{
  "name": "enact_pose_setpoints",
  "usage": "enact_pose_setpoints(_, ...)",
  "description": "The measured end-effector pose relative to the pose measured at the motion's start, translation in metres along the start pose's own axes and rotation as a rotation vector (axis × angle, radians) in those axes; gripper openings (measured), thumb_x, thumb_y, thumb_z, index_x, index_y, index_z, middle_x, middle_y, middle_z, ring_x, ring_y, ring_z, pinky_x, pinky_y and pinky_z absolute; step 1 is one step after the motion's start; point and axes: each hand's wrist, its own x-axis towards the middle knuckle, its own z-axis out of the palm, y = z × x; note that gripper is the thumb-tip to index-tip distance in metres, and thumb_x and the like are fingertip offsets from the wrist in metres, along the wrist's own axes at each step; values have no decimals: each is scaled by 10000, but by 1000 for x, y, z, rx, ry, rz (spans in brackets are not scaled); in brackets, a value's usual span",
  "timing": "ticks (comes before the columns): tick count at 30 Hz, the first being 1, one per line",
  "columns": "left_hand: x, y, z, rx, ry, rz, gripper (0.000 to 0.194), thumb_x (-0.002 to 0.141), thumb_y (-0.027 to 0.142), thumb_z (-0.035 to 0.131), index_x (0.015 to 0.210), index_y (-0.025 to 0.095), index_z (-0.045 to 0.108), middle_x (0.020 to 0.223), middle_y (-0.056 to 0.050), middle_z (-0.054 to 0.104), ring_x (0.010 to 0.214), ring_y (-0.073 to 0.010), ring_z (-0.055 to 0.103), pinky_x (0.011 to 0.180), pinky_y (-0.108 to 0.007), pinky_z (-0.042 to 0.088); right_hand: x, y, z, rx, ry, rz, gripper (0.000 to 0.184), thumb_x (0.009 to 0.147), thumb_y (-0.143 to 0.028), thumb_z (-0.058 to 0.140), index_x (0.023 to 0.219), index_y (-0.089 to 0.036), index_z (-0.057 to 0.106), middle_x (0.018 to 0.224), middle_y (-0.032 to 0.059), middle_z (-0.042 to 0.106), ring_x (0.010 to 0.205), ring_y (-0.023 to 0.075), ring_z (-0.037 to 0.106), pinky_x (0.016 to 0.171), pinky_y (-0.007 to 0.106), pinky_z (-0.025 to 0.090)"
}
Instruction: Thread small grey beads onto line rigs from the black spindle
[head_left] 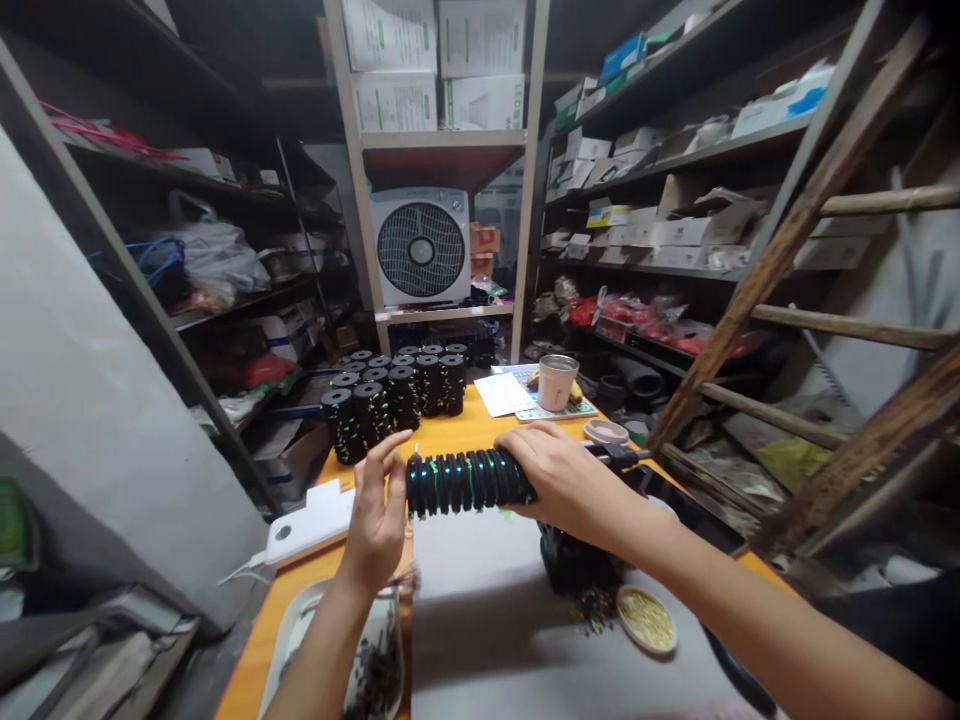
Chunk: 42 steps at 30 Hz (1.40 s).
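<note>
A stack of black rings (457, 482) with shiny blue-green strands between them lies sideways in front of me, over the white sheet. My right hand (551, 470) is closed around its right end, the palm hiding the last rings. At the left end, my left hand (379, 510) has its fingers bent, with thumb and fingers against the end ring. A small pale tip shows above the stack by the left fingertips. Beneath my right hand is a black stand or device (574, 560), partly hidden. A dark rod (619, 457) shows behind that wrist.
Upright black ring stacks (367, 415) with yellow-green specks crowd the table's far left. A white power bank or adapter (311, 530) and a tray of dark bits (382, 650) lie left. A small yellow-filled dish (646, 620), a cup (557, 383) and a wooden ladder (787, 320) are right.
</note>
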Motion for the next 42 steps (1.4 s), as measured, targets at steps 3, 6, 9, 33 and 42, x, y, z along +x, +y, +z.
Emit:
enact_pose_setpoints(3,-2,-3,-3,12,-15,111,296,969,286,351,1220,310,505,1031,-56,536,1021,-245,503,937,-434,388,0,-1,1,34,9,19,276,723,-145,714,932,-169,535,880,75,647,850,257,610,779,362,455)
enact_pose_setpoints(6,0,-2,-4,61,-14,98,362,967,238,358,1302,321,467,949,-39,543,959,-246,496,949,-462,340,-1,-2,2,63,20,37,278,722,-116,679,952,-176,535,896,76,644,848,253,602,757,352,448)
enact_pose_setpoints(9,1,1,-3,80,-2,70,389,976,218,343,1338,321,442,875,-26,542,865,-234,502,897,-438,360,-2,-3,3,79,32,59,269,719,-103,658,950,-174,538,901,81,638,830,252,593,729,343,439)
enact_pose_setpoints(33,-1,0,3,-48,-7,-56,325,996,296,326,1263,277,512,1079,-68,592,989,-238,537,876,-387,398,-6,-7,5,122,19,141,354,693,-62,684,998,-172,542,951,83,641,866,271,593,745,378,476)
enact_pose_setpoints(42,3,4,1,-30,-6,-94,317,992,295,345,1260,287,515,986,-53,579,934,-243,519,875,-406,375,-5,-5,6,124,22,125,369,696,-60,685,1011,-175,532,942,73,635,857,264,596,726,366,474)
